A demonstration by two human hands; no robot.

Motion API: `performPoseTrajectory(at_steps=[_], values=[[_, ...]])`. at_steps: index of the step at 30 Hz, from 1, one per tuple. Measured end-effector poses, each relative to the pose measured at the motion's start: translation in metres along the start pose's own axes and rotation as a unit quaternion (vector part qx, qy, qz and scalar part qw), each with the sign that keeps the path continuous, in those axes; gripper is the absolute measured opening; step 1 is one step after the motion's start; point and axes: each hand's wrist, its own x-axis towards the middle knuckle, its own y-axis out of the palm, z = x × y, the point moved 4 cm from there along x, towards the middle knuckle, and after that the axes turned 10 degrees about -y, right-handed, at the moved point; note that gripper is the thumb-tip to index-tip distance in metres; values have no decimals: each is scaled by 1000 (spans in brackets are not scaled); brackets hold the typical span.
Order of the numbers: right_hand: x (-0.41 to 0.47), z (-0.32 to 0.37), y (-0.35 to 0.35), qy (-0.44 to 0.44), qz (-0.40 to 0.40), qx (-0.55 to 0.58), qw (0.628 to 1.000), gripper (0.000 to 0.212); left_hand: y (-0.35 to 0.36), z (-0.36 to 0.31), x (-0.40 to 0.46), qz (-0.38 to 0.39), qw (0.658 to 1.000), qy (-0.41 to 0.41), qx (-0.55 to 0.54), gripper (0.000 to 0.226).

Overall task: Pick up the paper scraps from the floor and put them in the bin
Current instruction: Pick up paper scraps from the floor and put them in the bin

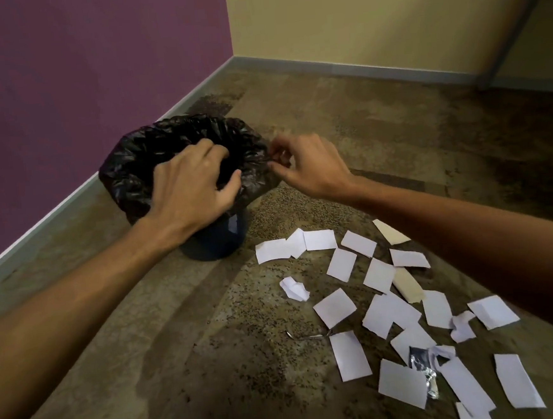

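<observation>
a: where are the hands?

b: both are up at the bin (211,244). the left hand (190,186) hangs over the bin's mouth, fingers curled down into the opening over the black bag liner (132,164). i cannot tell whether it holds anything; the fingertips are lost in the dark of the bag.

a: and the right hand?

b: the right hand (308,167) is just beside the left, at the rim on its own side. its thumb and fingertips pinch the crinkled edge of the liner there.

a: so the two hands are apart?

b: near each other, not touching. the bin's opening lies between and under them.

a: where are the paper scraps?

b: the paper scraps (391,302) lie scattered on the floor (179,332), below the right forearm and back toward the person, well apart from both hands. the closest ones sit near the bin's base. most are flat white pieces, a few overlapping; two look tan.

a: anything else among them?

b: one crumpled scrap (294,289) lies a little to the left of the rest, and a small crinkled silver wrapper (425,369) rests among the scraps nearest the person.

a: and behind the bin?

b: a purple wall (76,76) beyond the left hand, meeting a yellow wall (369,13) in the corner.
</observation>
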Motion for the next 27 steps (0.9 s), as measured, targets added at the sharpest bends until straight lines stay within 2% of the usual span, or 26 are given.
performPoseTrajectory(at_steps=[5, 12, 15, 17, 21, 25, 27], values=[[-54, -36, 13, 19, 118, -56, 991, 27, 31, -47, -19, 59, 994, 91, -8, 39], [-125, -78, 47, 73, 231, -69, 968, 34, 95, -77, -39, 183, 971, 155, -18, 52], [-144, -93, 61, 99, 259, -66, 958, 38, 122, -88, -56, 250, 954, 167, -13, 40], [-156, -103, 71, 134, 275, -62, 950, 44, 137, -94, -68, 294, 940, 176, -5, 42], [-176, -118, 90, 178, 294, -71, 936, 59, 162, -93, -92, 360, 916, 175, -3, 51], [-184, -123, 108, 198, 318, -69, 925, 80, 182, -86, -111, 449, 874, 187, -12, 70], [-187, -122, 115, 206, 326, -71, 920, 87, 186, -82, -119, 470, 859, 201, -12, 75]])
